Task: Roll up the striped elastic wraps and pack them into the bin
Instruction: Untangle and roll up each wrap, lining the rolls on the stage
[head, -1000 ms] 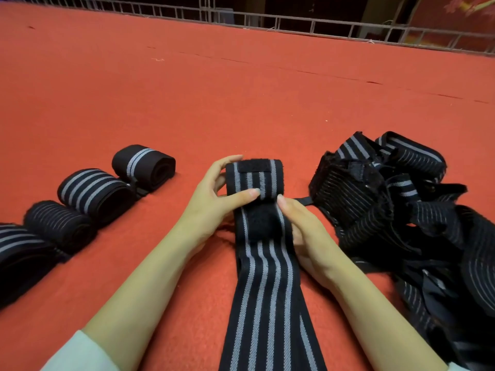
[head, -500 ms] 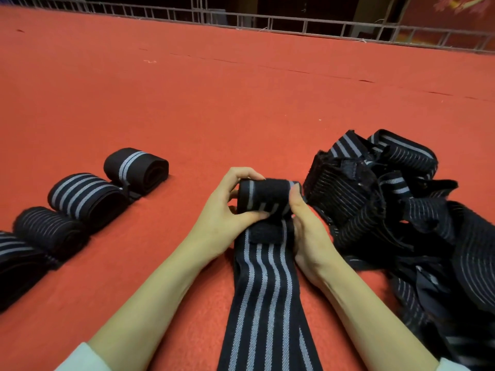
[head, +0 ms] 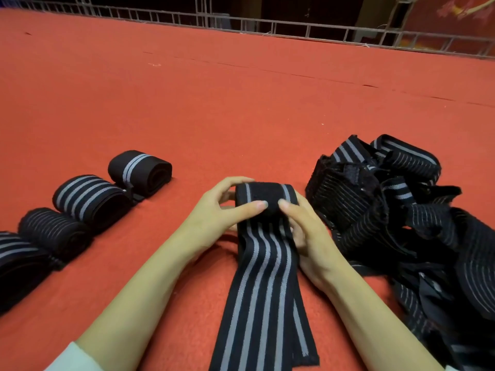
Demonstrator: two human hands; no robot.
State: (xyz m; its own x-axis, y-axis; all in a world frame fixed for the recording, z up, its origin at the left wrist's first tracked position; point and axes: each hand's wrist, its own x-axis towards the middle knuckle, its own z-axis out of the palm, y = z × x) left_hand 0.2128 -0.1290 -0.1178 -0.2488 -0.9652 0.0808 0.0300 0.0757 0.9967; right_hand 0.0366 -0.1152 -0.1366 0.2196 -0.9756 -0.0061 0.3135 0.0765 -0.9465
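A black elastic wrap with grey stripes [head: 265, 285] lies on the red carpet and runs toward me. Its far end is wound into a small roll [head: 265, 195]. My left hand [head: 219, 212] grips the roll from the left, thumb on top. From the right, my right hand [head: 302, 228] holds it, thumb pressed beside the left thumb. Several finished rolls stand in a row at the left: one [head: 139, 171], another [head: 88, 198], a third [head: 53, 231]. A tangled pile of unrolled wraps [head: 401, 218] lies at the right. No bin is in view.
Red carpet [head: 241, 103] covers the floor out to a white metal railing [head: 267, 25] at the back. Another rolled wrap [head: 16, 258] sits at the far left edge. My light sleeve [head: 69, 357] shows at the bottom.
The flat end of the wrap with its fastener patch was folded over and rolled toward me. The roll has grown thicker, and both thumbs now press on its top.
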